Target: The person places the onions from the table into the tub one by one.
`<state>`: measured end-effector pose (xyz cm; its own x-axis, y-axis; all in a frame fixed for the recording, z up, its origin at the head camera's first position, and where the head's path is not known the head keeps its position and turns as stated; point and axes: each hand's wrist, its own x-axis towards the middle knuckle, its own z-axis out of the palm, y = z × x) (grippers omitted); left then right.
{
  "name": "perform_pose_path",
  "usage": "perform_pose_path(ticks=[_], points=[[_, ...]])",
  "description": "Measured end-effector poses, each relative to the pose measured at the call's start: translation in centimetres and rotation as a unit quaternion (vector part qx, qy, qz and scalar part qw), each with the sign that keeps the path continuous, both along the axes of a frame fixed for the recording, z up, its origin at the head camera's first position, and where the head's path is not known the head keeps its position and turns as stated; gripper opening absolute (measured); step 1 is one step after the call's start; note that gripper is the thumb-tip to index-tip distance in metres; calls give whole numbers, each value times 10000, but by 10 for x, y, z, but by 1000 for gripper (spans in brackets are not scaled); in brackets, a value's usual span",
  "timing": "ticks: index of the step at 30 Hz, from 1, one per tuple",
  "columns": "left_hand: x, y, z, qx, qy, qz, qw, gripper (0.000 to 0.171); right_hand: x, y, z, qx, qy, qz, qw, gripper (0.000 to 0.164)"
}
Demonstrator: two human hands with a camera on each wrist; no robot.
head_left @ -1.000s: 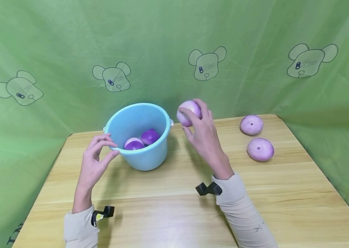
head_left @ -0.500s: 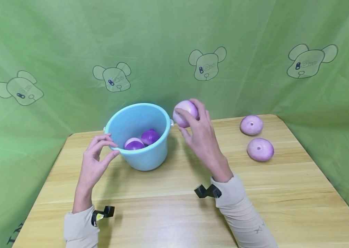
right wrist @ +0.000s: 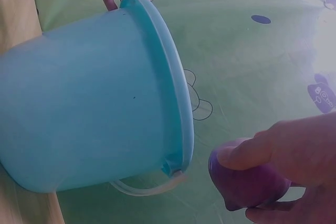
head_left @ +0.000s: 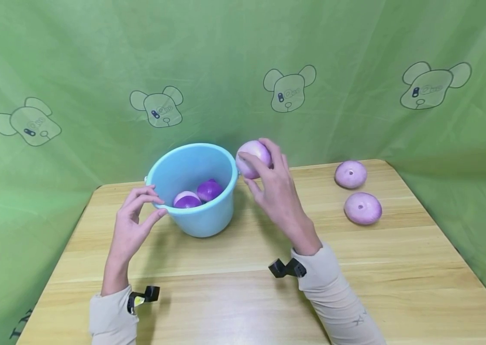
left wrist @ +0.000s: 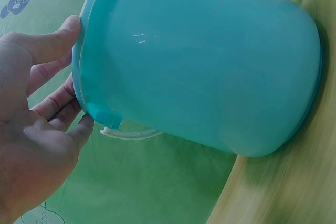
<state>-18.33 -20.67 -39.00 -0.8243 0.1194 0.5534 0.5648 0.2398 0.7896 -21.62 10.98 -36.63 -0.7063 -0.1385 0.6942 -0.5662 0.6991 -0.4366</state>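
Note:
My left hand [head_left: 131, 227] pinches the near left rim of a light blue bucket [head_left: 202, 220], its thumb outside and fingers over the edge. The bucket stands upright on the table. Two purple-and-white onions [head_left: 187, 200] lie inside it. Beside the bucket's right rim, my right hand [head_left: 281, 199] grips another onion [head_left: 259, 150] between thumb and fingers, raised above the table. In the right wrist view this onion [right wrist: 244, 184] looks dark purple, with its pointed tip downward, apart from the rim. The white bucket handle [left wrist: 134, 134] hangs down behind the bucket.
Two pale purple onions [head_left: 351, 174] sit on the right of the wooden table [head_left: 234, 306], one behind the other. A green cloth [head_left: 225, 72] with printed bear heads hangs around the back and sides, right behind the bucket.
My right hand has moved slightly left with the onion, closer to the bucket's right rim. The left hand, the bucket and the other onions stay where they were.

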Motion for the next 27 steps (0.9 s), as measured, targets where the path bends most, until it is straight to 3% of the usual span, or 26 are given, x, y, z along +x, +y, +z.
perform_pose_path(ticks=[27], points=[[0, 0, -1, -45, -47, 37, 10000, 14, -1, -16, -8, -56, 193, 453, 9988, 57]])
